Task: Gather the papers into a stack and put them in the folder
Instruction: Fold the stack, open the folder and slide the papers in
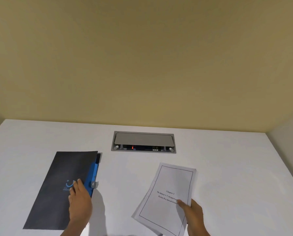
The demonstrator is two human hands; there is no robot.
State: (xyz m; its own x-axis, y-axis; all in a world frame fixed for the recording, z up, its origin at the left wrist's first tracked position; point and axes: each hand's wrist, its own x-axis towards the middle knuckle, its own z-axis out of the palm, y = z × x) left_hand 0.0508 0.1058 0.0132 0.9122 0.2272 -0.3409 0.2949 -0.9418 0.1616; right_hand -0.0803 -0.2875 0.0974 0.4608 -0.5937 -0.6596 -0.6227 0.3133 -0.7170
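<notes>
A dark folder with a blue inner flap and a metal clip lies on the left of the white table. My left hand grips its right cover edge, which is lifted slightly so the blue inside shows. On the right, a stack of white printed papers with a bordered title page is tilted just above the table. My right hand pinches the stack at its lower right edge, thumb on top.
A grey cable box with a hinged lid is set into the table behind the papers. A yellow wall rises at the table's far edge, and a side wall stands at the right.
</notes>
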